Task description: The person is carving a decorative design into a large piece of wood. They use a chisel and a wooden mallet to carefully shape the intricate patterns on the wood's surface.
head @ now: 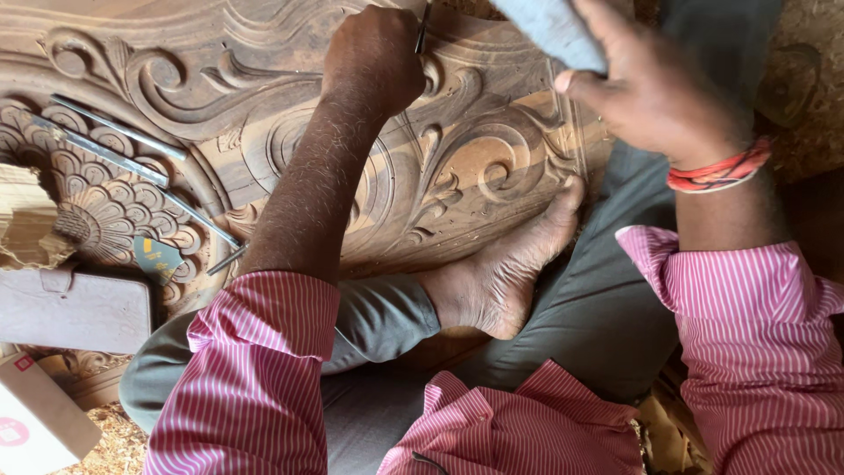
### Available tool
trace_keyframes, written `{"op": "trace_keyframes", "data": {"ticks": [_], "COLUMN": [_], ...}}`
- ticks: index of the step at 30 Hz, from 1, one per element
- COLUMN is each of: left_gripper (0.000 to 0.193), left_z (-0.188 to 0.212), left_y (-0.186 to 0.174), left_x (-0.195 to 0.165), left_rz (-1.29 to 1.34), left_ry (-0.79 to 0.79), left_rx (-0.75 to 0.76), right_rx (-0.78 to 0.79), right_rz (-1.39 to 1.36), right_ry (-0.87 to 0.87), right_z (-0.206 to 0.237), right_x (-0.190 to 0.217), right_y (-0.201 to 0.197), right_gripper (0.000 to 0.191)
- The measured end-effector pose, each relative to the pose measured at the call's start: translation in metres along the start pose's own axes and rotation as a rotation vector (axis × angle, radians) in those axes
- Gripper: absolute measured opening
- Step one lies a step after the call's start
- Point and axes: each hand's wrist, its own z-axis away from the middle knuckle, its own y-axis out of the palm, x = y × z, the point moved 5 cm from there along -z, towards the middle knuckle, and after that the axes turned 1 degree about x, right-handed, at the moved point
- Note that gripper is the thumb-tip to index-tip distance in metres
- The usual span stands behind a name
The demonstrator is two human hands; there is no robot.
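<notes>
My left hand (374,57) is closed around a thin metal chisel (423,26), whose tip rests on the carved wooden panel (475,158) with scrolls and leaf shapes. My right hand (655,84) is raised above the panel's right edge, gripping a grey mallet-like block (549,31) that is blurred. A red-orange band circles the right wrist. My bare foot (505,268) rests against the panel's lower edge, with my grey-trousered legs folded beneath.
Several long metal chisels (119,145) lie across the carved flower pattern at left. A brown wallet-like case (70,308) and a cardboard box (40,422) sit at lower left. Wood shavings (119,444) cover the ground.
</notes>
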Motion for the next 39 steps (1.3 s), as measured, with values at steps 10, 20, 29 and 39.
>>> {"op": "trace_keyframes", "data": {"ticks": [10, 20, 29, 39], "left_gripper": [0.019, 0.017, 0.019, 0.019], "left_z": [-0.002, 0.002, 0.008, 0.012], "left_y": [0.008, 0.009, 0.006, 0.0], "left_x": [0.005, 0.007, 0.007, 0.007], "left_rz": [-0.003, -0.021, 0.03, 0.107], "left_ry": [-0.007, 0.015, 0.011, 0.154], "left_rx": [0.036, -0.007, 0.018, -0.062], "right_rx": [-0.043, -0.127, -0.153, -0.168], "right_rz": [0.11, 0.171, -0.066, -0.614], "right_ry": [-0.108, -0.154, 0.11, 0.11], "right_z": [-0.001, -0.004, -0.007, 0.001], "right_x": [0.006, 0.011, 0.015, 0.004], "right_y": [0.004, 0.007, -0.004, -0.011], "right_gripper": [0.068, 0.065, 0.042, 0.028]}}
